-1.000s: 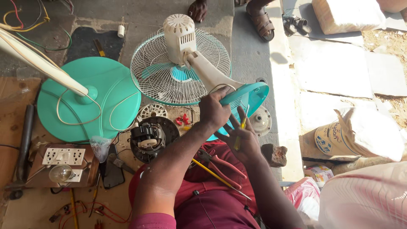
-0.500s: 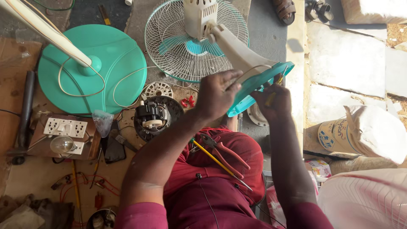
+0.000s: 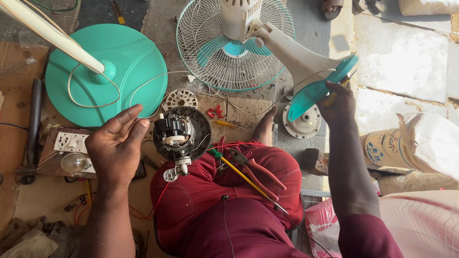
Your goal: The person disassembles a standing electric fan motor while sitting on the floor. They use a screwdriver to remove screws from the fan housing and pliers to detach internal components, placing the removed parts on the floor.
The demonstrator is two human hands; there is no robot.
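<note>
While the right hand (image 3: 340,102) grips the teal fan neck (image 3: 319,85), propping it steady, the left hand (image 3: 116,145) hovers open and empty, motor (image 3: 180,134) just beside its fingertips.

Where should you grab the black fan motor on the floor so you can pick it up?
Probably by the round black rim of the fan motor, coming from its left side, where the open left hand already is. The rim is bare and curved there, while the middle carries small white and metal parts, and red wires lead off to the right.
</note>
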